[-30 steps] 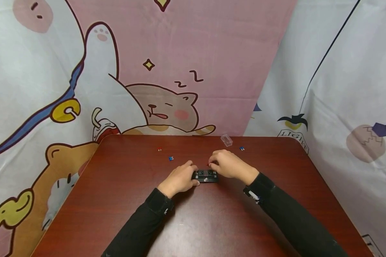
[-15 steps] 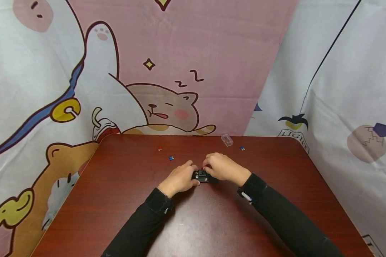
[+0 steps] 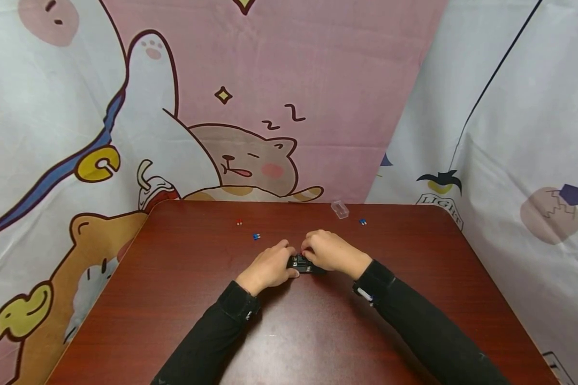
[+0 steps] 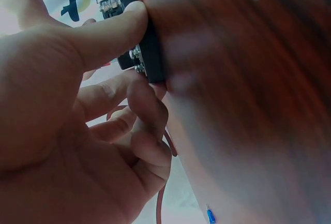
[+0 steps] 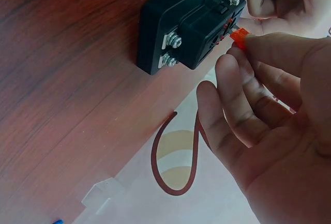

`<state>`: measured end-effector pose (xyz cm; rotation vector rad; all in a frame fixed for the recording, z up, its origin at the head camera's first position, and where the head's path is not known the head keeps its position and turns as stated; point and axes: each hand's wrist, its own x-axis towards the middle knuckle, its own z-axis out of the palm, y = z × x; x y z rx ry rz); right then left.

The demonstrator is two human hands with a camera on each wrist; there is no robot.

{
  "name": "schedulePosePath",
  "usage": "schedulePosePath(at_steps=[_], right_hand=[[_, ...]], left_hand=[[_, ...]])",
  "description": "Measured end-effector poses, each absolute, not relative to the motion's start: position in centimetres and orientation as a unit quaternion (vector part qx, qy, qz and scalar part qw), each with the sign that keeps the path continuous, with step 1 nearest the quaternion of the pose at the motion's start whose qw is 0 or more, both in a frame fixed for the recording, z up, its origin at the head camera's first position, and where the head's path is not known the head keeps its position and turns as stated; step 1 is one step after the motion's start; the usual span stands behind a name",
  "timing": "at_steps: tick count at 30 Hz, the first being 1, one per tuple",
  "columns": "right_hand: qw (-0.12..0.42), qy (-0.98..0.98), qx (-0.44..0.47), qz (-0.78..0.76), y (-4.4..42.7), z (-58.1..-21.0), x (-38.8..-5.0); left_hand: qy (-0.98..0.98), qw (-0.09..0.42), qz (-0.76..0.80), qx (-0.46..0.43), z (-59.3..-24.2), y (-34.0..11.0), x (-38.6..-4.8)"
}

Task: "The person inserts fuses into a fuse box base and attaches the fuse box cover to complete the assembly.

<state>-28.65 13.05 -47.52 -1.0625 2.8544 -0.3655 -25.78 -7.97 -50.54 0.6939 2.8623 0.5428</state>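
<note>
On the table lies a black block (image 3: pixel 304 263) with metal screw terminals on its sides. My left hand (image 3: pixel 267 268) grips its left end, thumb at the front edge and fingers at the back; the left wrist view shows the thumb pressed on the black block (image 4: pixel 153 53). Between thumb and forefinger my right hand (image 5: pixel 279 100) pinches a small orange-red piece (image 5: pixel 239 38), held at the block's slotted face (image 5: pixel 214 40). In the head view the right hand (image 3: pixel 334 251) is over the block's right part and hides some of it.
A clear plastic box (image 3: pixel 339 209) stands by the table's back edge. Small blue pieces (image 3: pixel 363 222) lie to its right, other blue pieces (image 3: pixel 256 236) left of the hands, and red pieces (image 3: pixel 239 222) farther back. A printed cloth (image 3: pixel 347 107) hangs behind the table.
My right hand has moved left, over the block, bringing the red piece to it, and has barely shifted in the last half second. My left hand has stayed on the block.
</note>
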Motion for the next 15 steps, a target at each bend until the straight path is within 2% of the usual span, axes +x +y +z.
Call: schedulePosePath(at_steps=[15], right_hand=[[0.029,0.93,-0.349,-0.11,12.98,-47.54,-28.56]], left_hand=[[0.953,0.072,0.182,0.232,-50.48,-7.96,-25.79]])
